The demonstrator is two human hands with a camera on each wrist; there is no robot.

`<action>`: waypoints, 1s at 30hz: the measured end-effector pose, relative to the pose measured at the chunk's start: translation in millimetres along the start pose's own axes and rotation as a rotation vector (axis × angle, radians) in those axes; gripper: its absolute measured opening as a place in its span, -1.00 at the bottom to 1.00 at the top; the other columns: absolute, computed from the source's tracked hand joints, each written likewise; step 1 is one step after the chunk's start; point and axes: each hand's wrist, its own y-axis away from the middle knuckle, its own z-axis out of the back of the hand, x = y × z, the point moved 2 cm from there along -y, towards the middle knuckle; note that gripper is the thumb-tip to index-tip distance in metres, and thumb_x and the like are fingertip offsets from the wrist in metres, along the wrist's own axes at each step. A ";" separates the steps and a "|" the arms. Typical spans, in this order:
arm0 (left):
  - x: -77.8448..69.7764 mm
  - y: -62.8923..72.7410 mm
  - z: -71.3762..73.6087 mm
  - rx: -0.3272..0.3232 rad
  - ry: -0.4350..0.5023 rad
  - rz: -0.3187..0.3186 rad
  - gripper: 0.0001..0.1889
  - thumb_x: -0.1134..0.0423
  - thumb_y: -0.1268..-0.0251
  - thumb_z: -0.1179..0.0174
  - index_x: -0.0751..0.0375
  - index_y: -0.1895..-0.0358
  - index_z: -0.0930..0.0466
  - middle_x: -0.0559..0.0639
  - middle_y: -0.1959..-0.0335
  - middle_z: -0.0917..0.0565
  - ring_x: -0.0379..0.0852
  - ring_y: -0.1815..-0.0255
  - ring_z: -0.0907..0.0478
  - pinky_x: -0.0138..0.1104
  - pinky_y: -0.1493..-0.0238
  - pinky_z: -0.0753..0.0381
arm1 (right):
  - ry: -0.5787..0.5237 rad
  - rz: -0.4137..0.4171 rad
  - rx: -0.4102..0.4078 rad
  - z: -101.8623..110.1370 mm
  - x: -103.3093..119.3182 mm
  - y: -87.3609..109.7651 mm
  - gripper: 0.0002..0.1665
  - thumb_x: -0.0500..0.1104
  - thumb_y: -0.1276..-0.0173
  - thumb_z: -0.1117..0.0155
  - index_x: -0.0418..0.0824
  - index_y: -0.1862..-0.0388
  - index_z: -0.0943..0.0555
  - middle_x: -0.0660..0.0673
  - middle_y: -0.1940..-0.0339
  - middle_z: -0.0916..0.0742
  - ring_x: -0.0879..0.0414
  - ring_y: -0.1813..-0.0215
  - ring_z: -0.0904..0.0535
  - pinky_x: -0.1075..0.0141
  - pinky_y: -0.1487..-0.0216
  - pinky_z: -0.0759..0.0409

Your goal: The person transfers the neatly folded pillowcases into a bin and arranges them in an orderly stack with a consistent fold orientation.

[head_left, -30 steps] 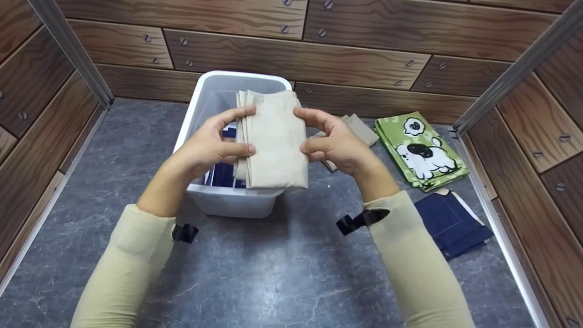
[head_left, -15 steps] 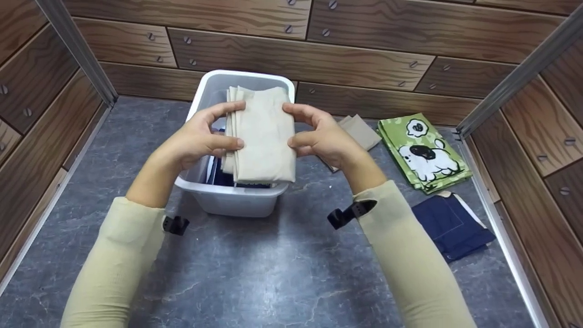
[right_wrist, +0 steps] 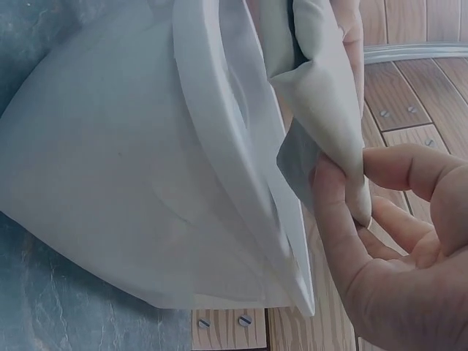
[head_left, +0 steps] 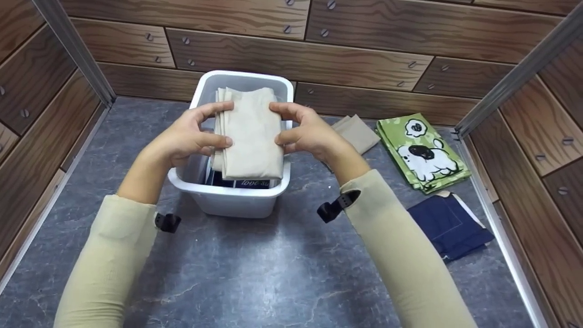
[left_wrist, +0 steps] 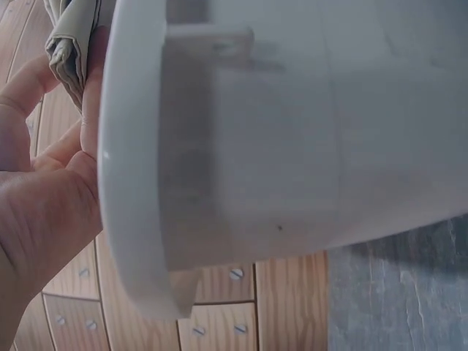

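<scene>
A folded beige cloth (head_left: 253, 132) is held level over the opening of a white plastic bin (head_left: 230, 189). My left hand (head_left: 191, 132) pinches its left, layered edge, with the thumb on top. On the opposite edge my right hand (head_left: 309, 130) pinches the smooth fold; the right wrist view shows the cloth (right_wrist: 325, 95) between thumb and fingers, just beyond the bin's rim (right_wrist: 219, 110). Beneath the cloth, dark blue items (head_left: 255, 183) with white lettering show inside the bin. Most of the bin's inside is hidden by the cloth and hands.
Right of the bin lie a folded tan cloth (head_left: 357, 134), a green folded cloth (head_left: 423, 152) with a white dog print, and a folded navy cloth (head_left: 451, 223). Wood-patterned walls (head_left: 246, 45) enclose the grey marbled floor (head_left: 255, 273) on three sides.
Both hands have moved left with the beige cloth, from above the bin's right side to over its middle. The bin and the cloths on the floor have stayed in place.
</scene>
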 end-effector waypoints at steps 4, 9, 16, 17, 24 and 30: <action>0.4 -0.4 6.7 -0.014 -0.002 0.009 -0.15 0.57 -0.20 -0.26 -0.03 -0.54 -0.20 0.11 -0.44 -0.20 0.05 0.02 -0.64 -0.17 0.10 -0.75 | 0.028 -0.003 0.003 -5.3 3.2 -7.0 -0.07 -0.60 -0.13 -0.18 -0.09 -0.48 -0.36 -0.16 -0.32 -0.43 -0.09 -0.10 -0.53 0.05 0.10 -0.73; 1.4 -3.1 12.9 -0.035 -0.038 0.009 -0.15 0.56 -0.20 -0.25 -0.03 -0.54 -0.19 0.10 -0.44 -0.21 0.04 0.00 -0.62 -0.19 0.09 -0.74 | 0.044 -0.008 -0.004 -9.5 5.3 -15.5 -0.05 -0.61 -0.11 -0.18 -0.10 -0.49 -0.34 -0.15 -0.32 -0.44 -0.08 -0.12 -0.54 0.03 0.09 -0.74; 4.2 -13.0 14.3 -0.050 -0.078 0.033 -0.14 0.54 -0.20 -0.27 -0.07 -0.54 -0.19 0.07 -0.49 -0.14 0.10 -0.10 -0.56 -0.19 0.05 -0.73 | 0.047 -0.036 -0.028 -7.6 2.0 -23.9 -0.05 -0.63 -0.09 -0.16 -0.10 -0.49 -0.35 -0.15 -0.32 -0.45 -0.08 -0.10 -0.53 0.03 0.11 -0.74; 4.5 -14.4 14.3 -0.052 -0.084 0.037 -0.14 0.54 -0.20 -0.27 -0.07 -0.54 -0.19 0.07 -0.49 -0.14 0.11 -0.11 -0.55 -0.19 0.04 -0.73 | 0.048 -0.036 -0.031 -7.3 1.4 -24.6 -0.05 -0.63 -0.09 -0.16 -0.10 -0.49 -0.35 -0.15 -0.32 -0.45 -0.08 -0.10 -0.53 0.03 0.11 -0.74; 5.7 -19.1 14.5 -0.062 -0.130 0.062 -0.14 0.53 -0.18 -0.29 -0.09 -0.53 -0.21 0.09 -0.49 -0.17 0.11 -0.10 -0.56 -0.22 0.05 -0.72 | 0.060 -0.043 -0.045 -6.2 -2.7 -29.0 -0.06 -0.63 -0.09 -0.17 -0.12 -0.48 -0.36 -0.16 -0.32 -0.45 -0.09 -0.09 -0.53 0.03 0.10 -0.74; 4.7 -20.2 13.4 -0.062 -0.189 0.066 -0.16 0.50 -0.19 -0.31 -0.08 -0.53 -0.22 0.11 -0.47 -0.20 0.06 -0.03 -0.59 -0.27 0.13 -0.72 | 0.076 -0.040 -0.046 -4.6 -4.7 -28.8 -0.06 -0.62 -0.11 -0.17 -0.12 -0.49 -0.35 -0.16 -0.32 -0.45 -0.09 -0.11 -0.53 0.03 0.11 -0.74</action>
